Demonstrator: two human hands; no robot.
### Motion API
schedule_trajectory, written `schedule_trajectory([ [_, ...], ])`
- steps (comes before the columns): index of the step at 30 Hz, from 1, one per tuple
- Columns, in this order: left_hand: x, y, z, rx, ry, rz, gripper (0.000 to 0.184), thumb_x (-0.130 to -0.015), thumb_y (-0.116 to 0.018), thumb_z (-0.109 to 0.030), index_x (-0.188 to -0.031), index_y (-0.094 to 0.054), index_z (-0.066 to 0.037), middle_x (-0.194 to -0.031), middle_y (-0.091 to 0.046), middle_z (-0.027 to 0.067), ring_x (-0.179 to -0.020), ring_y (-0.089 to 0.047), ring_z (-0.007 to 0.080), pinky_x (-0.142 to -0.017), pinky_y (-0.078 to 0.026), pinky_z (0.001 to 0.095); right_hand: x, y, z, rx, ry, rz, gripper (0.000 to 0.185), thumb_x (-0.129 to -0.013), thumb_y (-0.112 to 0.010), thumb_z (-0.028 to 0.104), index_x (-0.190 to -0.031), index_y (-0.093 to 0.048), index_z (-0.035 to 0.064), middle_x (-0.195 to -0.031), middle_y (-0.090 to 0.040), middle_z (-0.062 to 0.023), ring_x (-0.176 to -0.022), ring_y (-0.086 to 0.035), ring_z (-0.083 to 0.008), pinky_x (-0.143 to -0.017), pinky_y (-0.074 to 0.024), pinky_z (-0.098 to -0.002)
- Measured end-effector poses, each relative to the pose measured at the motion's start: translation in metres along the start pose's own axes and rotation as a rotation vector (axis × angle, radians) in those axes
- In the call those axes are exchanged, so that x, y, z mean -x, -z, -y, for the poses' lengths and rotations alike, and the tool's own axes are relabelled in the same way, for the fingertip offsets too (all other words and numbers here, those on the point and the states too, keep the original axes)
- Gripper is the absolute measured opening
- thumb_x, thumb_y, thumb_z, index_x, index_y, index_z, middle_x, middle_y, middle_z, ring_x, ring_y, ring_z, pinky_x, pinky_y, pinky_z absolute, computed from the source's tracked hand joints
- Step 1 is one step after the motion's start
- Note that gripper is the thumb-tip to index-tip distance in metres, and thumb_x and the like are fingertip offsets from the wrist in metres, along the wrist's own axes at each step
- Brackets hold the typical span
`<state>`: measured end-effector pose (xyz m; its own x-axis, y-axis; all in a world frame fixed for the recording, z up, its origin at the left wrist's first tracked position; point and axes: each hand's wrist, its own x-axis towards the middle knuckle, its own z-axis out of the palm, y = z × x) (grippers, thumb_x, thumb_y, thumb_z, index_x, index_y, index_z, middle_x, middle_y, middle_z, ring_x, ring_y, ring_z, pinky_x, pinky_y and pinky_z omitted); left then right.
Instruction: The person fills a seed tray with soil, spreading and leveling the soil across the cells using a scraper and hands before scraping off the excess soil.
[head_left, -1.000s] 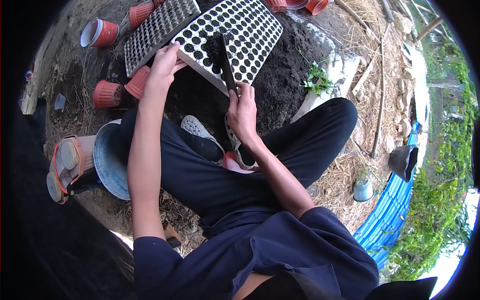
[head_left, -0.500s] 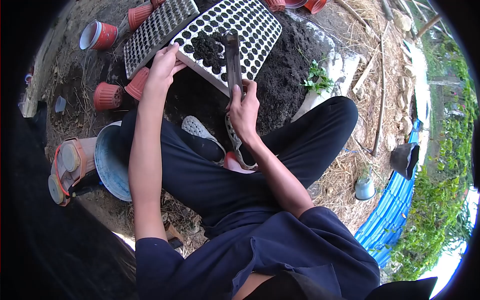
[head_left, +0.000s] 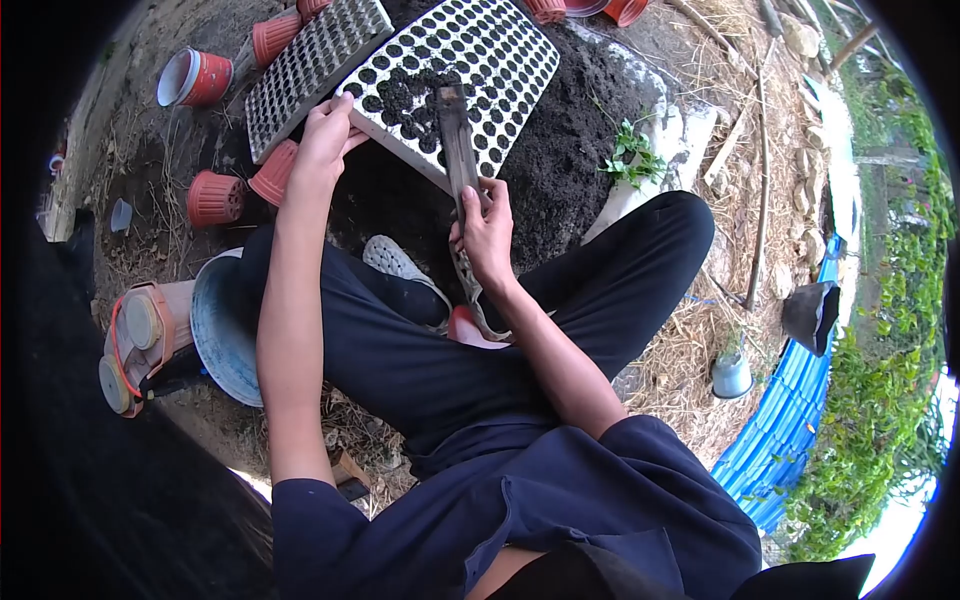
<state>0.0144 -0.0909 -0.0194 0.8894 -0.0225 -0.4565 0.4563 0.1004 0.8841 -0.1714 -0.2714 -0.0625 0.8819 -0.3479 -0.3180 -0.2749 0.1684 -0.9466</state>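
Note:
A white seed tray with rows of round holes, many filled with dark soil, lies tilted at the top centre. My left hand grips its left corner, thumb on top and fingers beneath. In my right hand is a flat, soil-stained wooden strip, its far end over the tray's near part. Loose soil is heaped on the tray's left part, beside the strip's tip. Dark soil is piled on the ground along the tray's right side.
A second, greyer tray leans at the left among red pots. A blue-grey basin stands by my left knee. Green leaves lie right of the soil. Sticks, straw and a hanging-handled pot are farther right.
The wooden strip has turned its flat face up and drawn slightly back toward me and left. Soil on the tray has spread around the left part. My left hand keeps its hold.

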Motion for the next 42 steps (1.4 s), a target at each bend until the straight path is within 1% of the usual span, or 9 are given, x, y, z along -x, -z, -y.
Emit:
schedule_trajectory([
  [7, 0.000, 0.000, -0.001, -0.007, -0.007, -0.007, 0.031, -0.109, -0.043, -0.024, -0.125, -0.057, -0.001, -0.119, -0.066, 0.0145, -0.108, -0.066, 0.0253, -0.100, -0.052, 0.0485, -0.002, 0.006, -0.004, -0.226, -0.015, -0.007, 0.027, -0.107, -0.049, 0.023, -0.119, -0.038, 0.0013, -0.075, -0.058, -0.0083, -0.046, -0.052, -0.0102, -0.038, -0.0399, -0.0229],
  [12, 0.000, 0.001, -0.001, -0.005, -0.001, 0.002, 0.031, -0.109, -0.043, -0.024, -0.127, -0.056, -0.002, -0.120, -0.066, 0.0145, -0.108, -0.066, 0.0254, -0.101, -0.051, 0.0494, 0.015, -0.032, 0.021, -0.183, -0.016, 0.217, 0.025, -0.107, -0.051, 0.024, -0.113, -0.037, 0.0043, -0.075, -0.060, -0.0073, -0.046, -0.055, -0.0089, -0.037, -0.0392, -0.0225],
  [17, -0.004, 0.005, 0.004, -0.008, -0.001, 0.007, 0.032, -0.109, -0.042, -0.025, -0.127, -0.056, -0.002, -0.118, -0.066, 0.0143, -0.108, -0.066, 0.0255, -0.100, -0.051, 0.0497, 0.013, -0.034, 0.002, -0.175, -0.052, 0.150, 0.025, -0.106, -0.052, 0.025, -0.110, -0.037, 0.0049, -0.069, -0.059, -0.0072, -0.044, -0.053, -0.0095, -0.036, -0.0381, -0.0233],
  [29, -0.007, 0.007, 0.004, -0.037, 0.019, -0.027, 0.035, -0.110, -0.038, -0.024, -0.132, -0.052, 0.000, -0.121, -0.065, 0.0170, -0.109, -0.066, 0.0281, -0.100, -0.051, 0.0516, -0.014, 0.029, -0.041, -0.475, -0.204, -0.083, 0.026, -0.105, -0.054, 0.028, -0.102, -0.040, 0.0055, -0.069, -0.059, -0.0090, -0.042, -0.052, -0.0121, -0.035, -0.0379, -0.0235],
  [33, -0.005, 0.004, 0.000, -0.045, 0.022, -0.021, 0.036, -0.110, -0.039, -0.025, -0.133, -0.051, 0.000, -0.121, -0.064, 0.0172, -0.110, -0.066, 0.0282, -0.100, -0.052, 0.0516, -0.017, 0.035, -0.039, -0.522, -0.146, -0.111, 0.025, -0.105, -0.054, 0.027, -0.101, -0.041, 0.0064, -0.067, -0.060, -0.0076, -0.042, -0.051, -0.0111, -0.035, -0.0371, -0.0233],
  [35, -0.005, 0.005, 0.000, -0.035, 0.030, -0.020, 0.036, -0.110, -0.040, -0.025, -0.133, -0.051, 0.000, -0.122, -0.064, 0.0174, -0.111, -0.065, 0.0281, -0.100, -0.052, 0.0517, -0.014, 0.037, -0.040, -0.399, -0.105, 0.001, 0.025, -0.105, -0.054, 0.027, -0.101, -0.041, 0.0063, -0.066, -0.059, -0.0067, -0.042, -0.051, -0.0103, -0.036, -0.0365, -0.0230],
  [40, -0.004, 0.005, 0.000, -0.034, 0.029, -0.044, 0.035, -0.110, -0.040, -0.025, -0.132, -0.052, 0.000, -0.122, -0.064, 0.0171, -0.111, -0.065, 0.0284, -0.099, -0.053, 0.0512, -0.017, 0.031, -0.042, -0.291, -0.137, -0.193, 0.024, -0.106, -0.053, 0.027, -0.102, -0.042, 0.0061, -0.067, -0.060, -0.0064, -0.042, -0.050, -0.0083, -0.037, -0.0357, -0.0223],
  [41, -0.004, 0.005, 0.001, -0.038, 0.028, -0.031, 0.035, -0.110, -0.040, -0.025, -0.132, -0.052, -0.001, -0.122, -0.064, 0.0171, -0.111, -0.065, 0.0283, -0.099, -0.053, 0.0511, -0.017, 0.033, -0.037, -0.188, -0.127, -0.228, 0.024, -0.105, -0.054, 0.025, -0.105, -0.045, 0.0024, -0.070, -0.061, -0.0094, -0.050, -0.057, -0.0152, -0.044, -0.0434, -0.0302],
  [42, -0.005, 0.005, 0.000, -0.042, 0.026, -0.015, 0.035, -0.110, -0.039, -0.025, -0.132, -0.051, -0.001, -0.122, -0.064, 0.0170, -0.111, -0.065, 0.0283, -0.099, -0.053, 0.0509, -0.016, 0.030, -0.033, -0.186, -0.125, -0.226, 0.024, -0.105, -0.054, 0.025, -0.105, -0.045, 0.0024, -0.070, -0.061, -0.0094, -0.050, -0.057, -0.0152, -0.044, -0.0434, -0.0302],
])
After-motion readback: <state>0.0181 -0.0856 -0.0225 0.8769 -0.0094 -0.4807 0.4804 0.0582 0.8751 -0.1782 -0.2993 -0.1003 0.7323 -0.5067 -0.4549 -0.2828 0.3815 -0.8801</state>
